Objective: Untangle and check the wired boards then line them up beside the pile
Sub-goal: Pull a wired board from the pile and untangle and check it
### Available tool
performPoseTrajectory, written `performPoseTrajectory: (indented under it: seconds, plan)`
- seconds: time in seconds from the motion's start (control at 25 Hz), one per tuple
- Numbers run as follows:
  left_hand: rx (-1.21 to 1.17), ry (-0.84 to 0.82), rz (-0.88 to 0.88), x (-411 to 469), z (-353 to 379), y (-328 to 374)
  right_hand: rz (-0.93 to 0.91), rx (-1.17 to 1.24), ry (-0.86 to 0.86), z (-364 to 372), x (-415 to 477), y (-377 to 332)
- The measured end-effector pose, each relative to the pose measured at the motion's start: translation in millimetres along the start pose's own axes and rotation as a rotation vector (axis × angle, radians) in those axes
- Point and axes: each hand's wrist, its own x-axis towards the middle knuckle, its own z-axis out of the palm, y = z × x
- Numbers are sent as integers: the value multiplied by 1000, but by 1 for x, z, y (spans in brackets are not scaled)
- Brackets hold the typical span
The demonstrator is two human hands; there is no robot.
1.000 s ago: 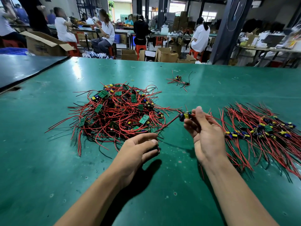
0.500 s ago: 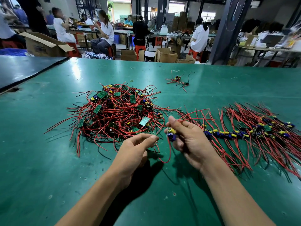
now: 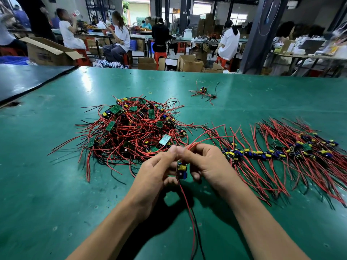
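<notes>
A tangled pile of small green boards with red and black wires point(image 3: 131, 132) lies at the table's middle left. To the right runs a row of lined-up boards point(image 3: 277, 152) with wires fanned out. Between them, above the table, my left hand point(image 3: 155, 177) and my right hand point(image 3: 204, 166) together hold one wired board point(image 3: 181, 170) with yellow and blue parts. Both thumbs pinch its top. Its red and black wires hang down toward me, and a red wire loops up over my right hand.
The green table mat point(image 3: 56, 184) spreads all around. A small separate bundle of boards and wires point(image 3: 204, 92) lies farther back. A dark table point(image 3: 28, 81) adjoins at the left. Seated people, cardboard boxes and a pillar point(image 3: 259, 34) stand beyond the far edge.
My right hand carried a board from near the row back toward the middle. My left hand rose from the table and joined it, so both hands now hold the board.
</notes>
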Motion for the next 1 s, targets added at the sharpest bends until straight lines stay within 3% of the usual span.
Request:
performPoseTrajectory:
  seconds: [0.28, 0.56, 0.72, 0.88, 1.0]
  plan:
    - [-27, 28, -5, 0, 2, -5, -107, -154, 67, 1, 1, 1]
    - [40, -57, -93, -3, -2, -1, -34, -233, 113, -11, 2, -2]
    - [125, -105, -77, -5, 0, -4, 47, -196, 44, -10, 2, 2]
    - [164, -28, -70, -4, 0, -6, 109, -64, -74, -7, -2, 4]
    - [192, -16, -28, -3, -2, -6, 139, -106, -178, -6, -3, 7]
